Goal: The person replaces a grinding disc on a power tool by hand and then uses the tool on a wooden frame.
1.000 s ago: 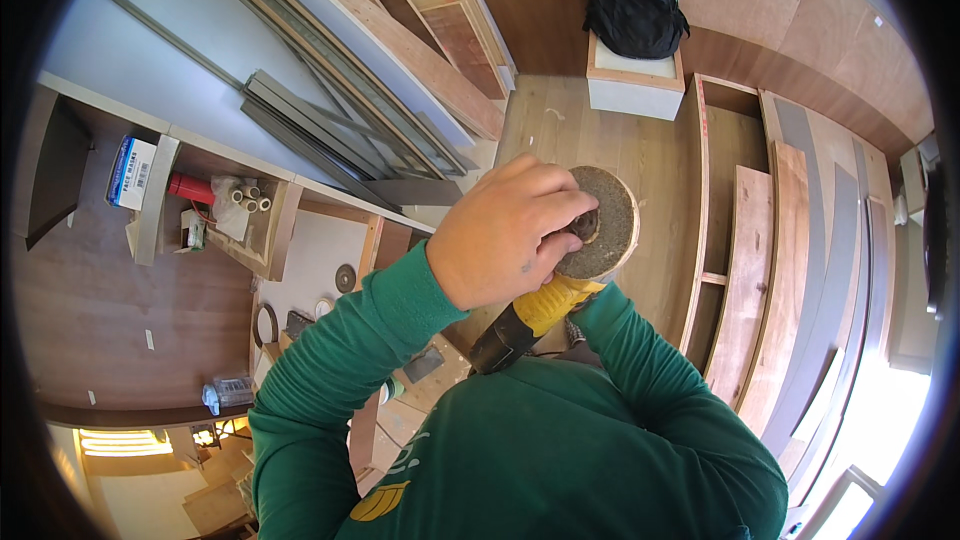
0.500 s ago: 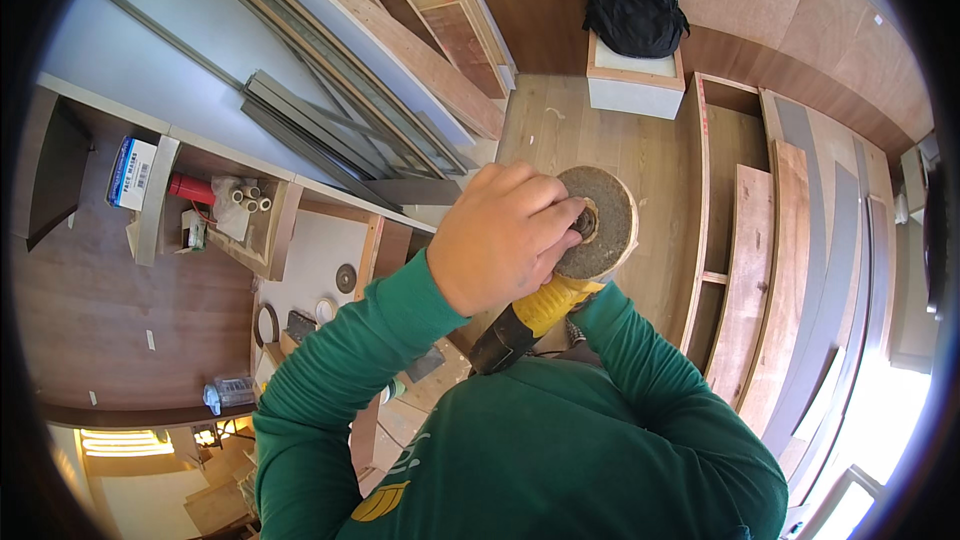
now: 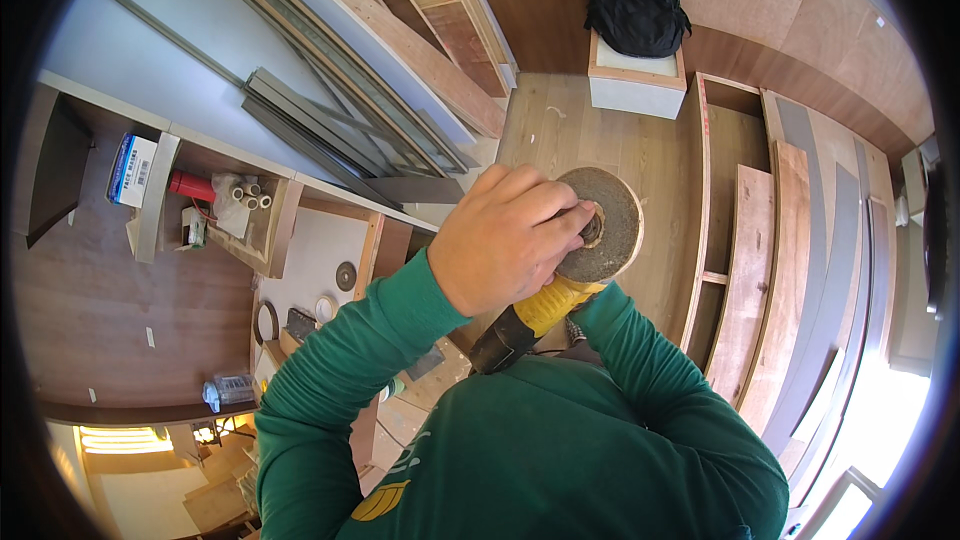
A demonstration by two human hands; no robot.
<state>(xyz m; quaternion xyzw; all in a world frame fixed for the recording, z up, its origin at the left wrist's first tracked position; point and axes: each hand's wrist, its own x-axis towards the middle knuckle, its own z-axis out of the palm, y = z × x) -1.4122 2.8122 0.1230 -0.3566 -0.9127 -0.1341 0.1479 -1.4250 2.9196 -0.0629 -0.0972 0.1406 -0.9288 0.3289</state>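
A yellow-and-black angle grinder (image 3: 540,312) is held up in front of my chest, its round grey abrasive disc (image 3: 612,240) facing up. My left hand (image 3: 510,235) reaches across the tool from the left. Its fingers are closed at the middle of the disc, pinching the lock nut (image 3: 592,228) there. The palm covers part of the yellow gear head. My right forearm (image 3: 620,325) runs up behind the grinder, and the right hand is hidden beneath the tool and disc.
On the left, a wooden cabinet (image 3: 215,230) carries a box, a red cylinder and rolls. Long metal profiles (image 3: 320,130) lean at the upper left. A black backpack (image 3: 637,0) rests on a white box (image 3: 637,92). Planks (image 3: 745,270) lie over a frame at the right.
The disc and the fingers of my left hand at its middle have shifted slightly to the right. The grip on the lock nut stays much the same.
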